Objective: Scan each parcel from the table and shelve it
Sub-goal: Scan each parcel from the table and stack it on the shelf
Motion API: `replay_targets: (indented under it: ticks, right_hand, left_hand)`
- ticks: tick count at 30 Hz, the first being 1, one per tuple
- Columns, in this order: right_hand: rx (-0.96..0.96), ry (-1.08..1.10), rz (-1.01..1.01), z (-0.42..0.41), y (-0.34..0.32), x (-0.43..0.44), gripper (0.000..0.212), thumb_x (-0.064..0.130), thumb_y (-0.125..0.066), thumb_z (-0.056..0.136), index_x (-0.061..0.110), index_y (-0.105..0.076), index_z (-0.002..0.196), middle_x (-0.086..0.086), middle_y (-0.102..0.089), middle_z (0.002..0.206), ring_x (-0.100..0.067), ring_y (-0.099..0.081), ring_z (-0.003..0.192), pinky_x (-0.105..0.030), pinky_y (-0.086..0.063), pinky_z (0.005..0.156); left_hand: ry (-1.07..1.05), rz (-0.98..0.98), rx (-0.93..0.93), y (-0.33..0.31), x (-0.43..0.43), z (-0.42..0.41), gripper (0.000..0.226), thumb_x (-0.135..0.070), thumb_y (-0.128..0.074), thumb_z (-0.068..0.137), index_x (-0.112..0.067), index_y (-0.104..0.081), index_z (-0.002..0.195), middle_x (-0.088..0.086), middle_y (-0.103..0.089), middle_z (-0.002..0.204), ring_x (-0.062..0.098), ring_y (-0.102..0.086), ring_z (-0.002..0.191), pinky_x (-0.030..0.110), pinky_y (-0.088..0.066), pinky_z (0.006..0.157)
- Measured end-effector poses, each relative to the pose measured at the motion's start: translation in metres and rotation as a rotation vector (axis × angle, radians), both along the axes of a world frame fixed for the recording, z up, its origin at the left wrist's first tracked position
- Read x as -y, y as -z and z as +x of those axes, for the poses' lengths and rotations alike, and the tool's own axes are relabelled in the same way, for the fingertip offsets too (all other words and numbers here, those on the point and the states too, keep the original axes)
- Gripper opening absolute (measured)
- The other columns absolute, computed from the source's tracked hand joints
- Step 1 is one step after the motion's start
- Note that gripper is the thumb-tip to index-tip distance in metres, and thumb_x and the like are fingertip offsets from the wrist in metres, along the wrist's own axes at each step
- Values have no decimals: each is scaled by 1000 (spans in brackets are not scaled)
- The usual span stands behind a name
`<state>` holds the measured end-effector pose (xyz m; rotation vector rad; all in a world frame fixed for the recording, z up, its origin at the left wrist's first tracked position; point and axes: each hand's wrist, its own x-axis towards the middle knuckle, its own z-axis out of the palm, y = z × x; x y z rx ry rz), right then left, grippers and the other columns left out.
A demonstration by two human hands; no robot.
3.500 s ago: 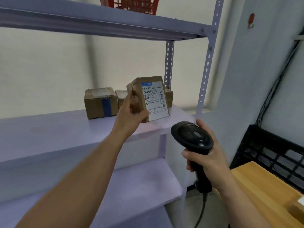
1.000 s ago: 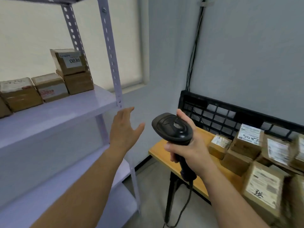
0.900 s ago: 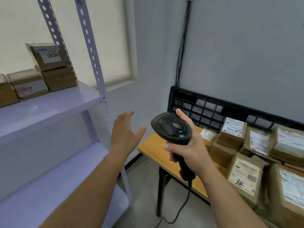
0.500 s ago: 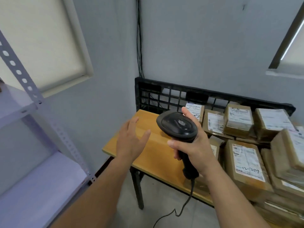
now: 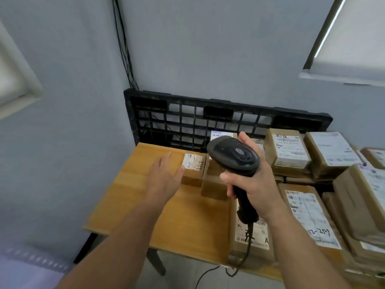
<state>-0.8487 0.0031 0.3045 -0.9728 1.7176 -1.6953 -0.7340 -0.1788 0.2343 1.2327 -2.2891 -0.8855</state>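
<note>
Head view: small brown cardboard parcel [image 5: 192, 171], white handwritten label up, flat on far left part of light wooden table [image 5: 166, 222]. Swung round from shelf to table; next pick judged begun. Left hand [image 5: 164, 180] empty, spread, thumb at parcel, contact unclear. Right hand [image 5: 252, 182] clamped round black handheld scanner [image 5: 234, 156] above table.

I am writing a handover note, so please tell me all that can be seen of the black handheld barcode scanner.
The black handheld barcode scanner looks like matte plastic: a broad oval head with a small grey round spot on top, a narrower handle below, and a thin black cable hanging from the handle's end. It stands roughly upright in the air over the wooden table. The right hand grips the handle, one finger reaching up beside the head.
</note>
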Motion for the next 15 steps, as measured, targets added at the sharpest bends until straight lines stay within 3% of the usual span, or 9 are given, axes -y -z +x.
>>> replay_targets:
  ticks: [2, 7, 11, 15]
  right_hand:
    - [15, 24, 13, -7, 6, 11, 97, -11, -71, 77, 38, -29, 149, 3, -71, 98, -26, -59, 53, -33, -55, 51]
    - [55, 87, 48, -23, 23, 31, 96, -11, -71, 76, 46, -33, 144, -11, -66, 93, -29, -59, 52, -32, -53, 51]
    - [96, 143, 66, -32, 34, 38, 95, -11, -71, 76, 46, -35, 143, -9, -66, 87, -28, -57, 51, -33, -52, 50]
    - [84, 189, 101, -39, 42, 40, 95, -10, -72, 77, 46, -33, 143, -9, -66, 90, -26, -59, 52, -34, -54, 53]
  left_hand:
    - [18, 16, 43, 10, 17, -10, 62, -40, -49, 97, -18, -27, 150, 7, -35, 149, 23, -32, 136, 39, -31, 110]
    - [84, 79, 185, 38, 48, -34, 61, -42, -44, 98, -14, -27, 150, 10, -33, 150, 26, -33, 137, 40, -31, 110]
    - [136, 138, 287, 57, 62, -52, 59, -41, -39, 101, -11, -27, 150, 13, -30, 152, 28, -30, 138, 39, -28, 110]
    - [157, 166, 422, 78, 77, -68, 56, -42, -32, 102, -4, -35, 143, 19, -37, 144, 32, -39, 129, 40, -34, 103]
